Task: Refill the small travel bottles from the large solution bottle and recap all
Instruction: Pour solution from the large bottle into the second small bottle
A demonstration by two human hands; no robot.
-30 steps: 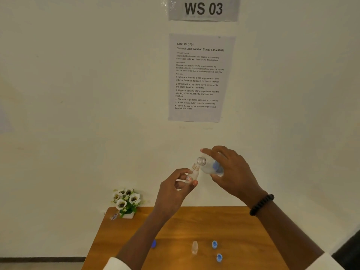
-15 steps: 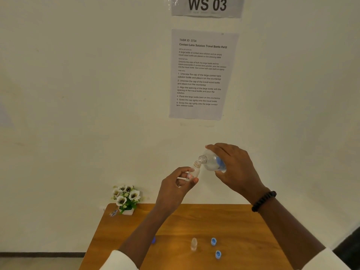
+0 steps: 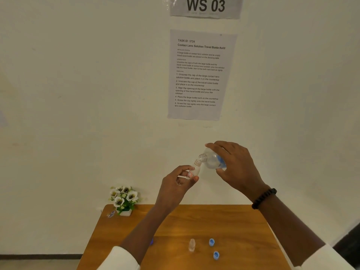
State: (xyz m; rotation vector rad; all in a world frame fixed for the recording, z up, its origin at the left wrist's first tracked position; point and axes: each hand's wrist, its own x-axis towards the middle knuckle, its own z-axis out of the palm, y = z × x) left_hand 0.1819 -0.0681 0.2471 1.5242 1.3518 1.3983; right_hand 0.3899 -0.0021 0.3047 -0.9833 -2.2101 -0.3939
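- The right hand (image 3: 236,168) has tipped the large solution bottle (image 3: 212,159) further over in the last second, so that its open mouth now sits at the neck of the travel bottle (image 3: 195,169); a second ago the two openings were merely close.
- The fingers of the right hand are wrapped round the large bottle's body, thumb beneath.
- The left hand (image 3: 178,183) pinches the travel bottle between thumb and fingertips, tilted toward the larger one. Both bottles are held well above the desk (image 3: 243,227), over its far edge.
- I judge the pour to be starting or under way; no stream can be made out, and the fill level is too small to read.
- On the desk near its front edge stands a second small bottle (image 3: 191,244), uncapped as far as I can tell, with two blue caps (image 3: 211,242) just to its right. A further blue cap (image 3: 151,241) peeks out beside the left forearm.
- A small flower pot (image 3: 124,199) sits at the far left corner.
- Refilling of the standing bottle and all recapping seem to remain.
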